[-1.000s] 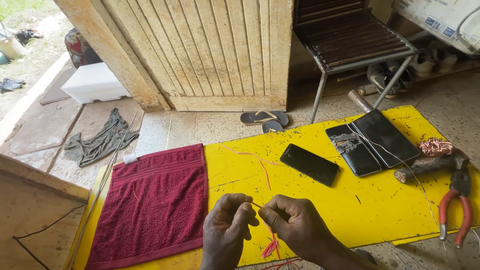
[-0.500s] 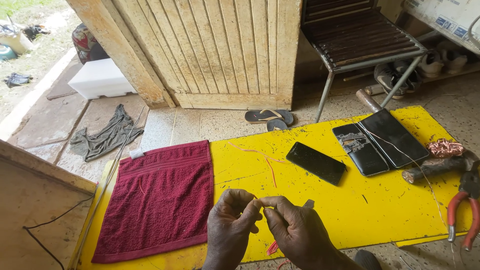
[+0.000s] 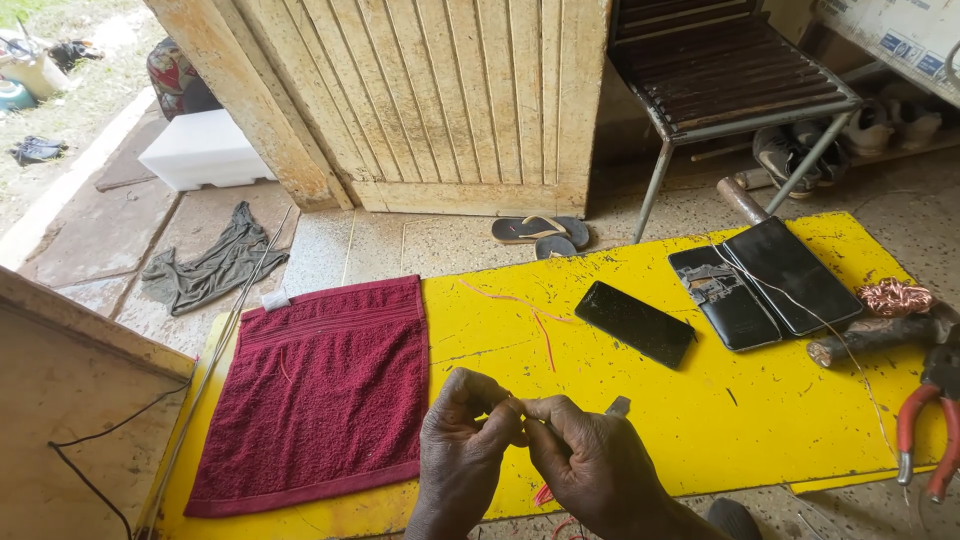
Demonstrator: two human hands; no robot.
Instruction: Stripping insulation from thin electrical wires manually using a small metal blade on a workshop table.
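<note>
On yellow board (image 3: pixel 640 430): two hands (image 3: pixel 530 450), one phone (image 3: pixel 634 322).

I see my hands (image 3: pixel 530 450) close together at the near edge of the yellow counter (image 3: pixel 780 440). To their left the red towel (image 3: pixel 325 390) lies flat and blocks nothing. Straight ahead there is bare yellow up to a loose red wire (image 3: pixel 540 330) and the black phone (image 3: pixel 635 323). Rightward the counter is bare until the open black case (image 3: pixel 765 283), the wooden stick (image 3: pixel 870 338), the copper coil (image 3: pixel 893 296) and the red-handled pliers (image 3: pixel 925 435) crowd the far right end.
</note>
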